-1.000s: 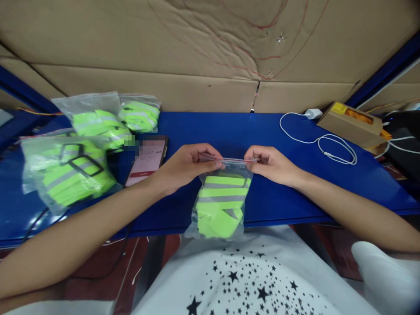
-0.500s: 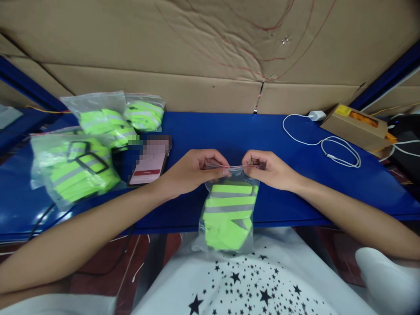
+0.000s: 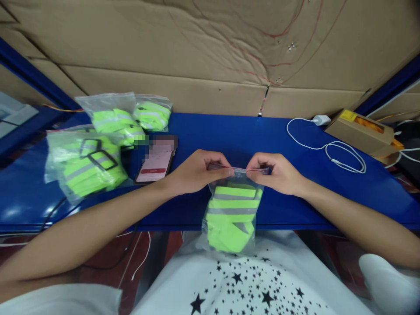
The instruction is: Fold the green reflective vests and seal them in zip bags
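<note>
A clear plastic bag (image 3: pixel 233 218) with a folded neon-yellow item with grey stripes inside hangs over the front edge of the blue table. My left hand (image 3: pixel 208 171) pinches the bag's top edge, left of its middle. On the right part of the same edge, my right hand (image 3: pixel 274 173) pinches the plastic between thumb and fingers. The two hands are close together but apart. A red line runs along the bag's top between them.
Several bagged neon items (image 3: pixel 93 164) lie at the left, beside a phone (image 3: pixel 156 159). Toward the right are a coiled white cable (image 3: pixel 344 155) and a cardboard box (image 3: pixel 361 131). Behind the blue table (image 3: pixel 203 131) stands a cardboard wall (image 3: pixel 147 83).
The whole view has shifted slightly, with the table's objects appearing farther right. Both hands keep their pinch on the bag's top edge, with the right hand a little nearer to the left.
</note>
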`<action>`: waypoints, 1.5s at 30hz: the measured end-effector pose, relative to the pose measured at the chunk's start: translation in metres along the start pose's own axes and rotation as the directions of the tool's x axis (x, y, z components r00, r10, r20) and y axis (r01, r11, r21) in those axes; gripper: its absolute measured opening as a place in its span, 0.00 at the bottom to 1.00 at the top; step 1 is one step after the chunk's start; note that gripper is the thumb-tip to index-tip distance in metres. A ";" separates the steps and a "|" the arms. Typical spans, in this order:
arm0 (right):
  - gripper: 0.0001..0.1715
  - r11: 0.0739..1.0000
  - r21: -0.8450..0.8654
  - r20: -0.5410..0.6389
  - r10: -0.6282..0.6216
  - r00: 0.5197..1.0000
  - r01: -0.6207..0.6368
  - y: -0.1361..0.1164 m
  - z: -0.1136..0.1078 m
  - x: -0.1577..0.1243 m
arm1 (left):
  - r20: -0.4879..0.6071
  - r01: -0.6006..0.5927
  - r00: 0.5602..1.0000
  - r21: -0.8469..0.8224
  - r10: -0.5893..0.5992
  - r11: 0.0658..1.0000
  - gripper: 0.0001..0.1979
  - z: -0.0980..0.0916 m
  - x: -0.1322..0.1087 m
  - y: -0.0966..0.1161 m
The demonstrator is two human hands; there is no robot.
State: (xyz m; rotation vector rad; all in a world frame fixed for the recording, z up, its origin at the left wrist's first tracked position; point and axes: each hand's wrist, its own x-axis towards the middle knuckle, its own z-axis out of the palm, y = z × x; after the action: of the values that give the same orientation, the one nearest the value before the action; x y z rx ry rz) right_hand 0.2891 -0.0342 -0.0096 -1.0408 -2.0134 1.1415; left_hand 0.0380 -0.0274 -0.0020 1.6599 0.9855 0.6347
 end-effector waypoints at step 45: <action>0.21 0.951 0.170 0.016 0.258 0.966 -0.257 0.020 -0.018 0.009 | 0.136 -0.065 0.990 0.148 0.045 0.987 0.12 -0.046 0.020 -0.007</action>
State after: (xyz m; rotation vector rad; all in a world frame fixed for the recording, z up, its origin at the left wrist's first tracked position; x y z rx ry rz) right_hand 0.3054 -0.0130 -0.0181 -1.2412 -1.7739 1.4161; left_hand 0.0090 0.0137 0.0042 1.8441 0.9133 0.4889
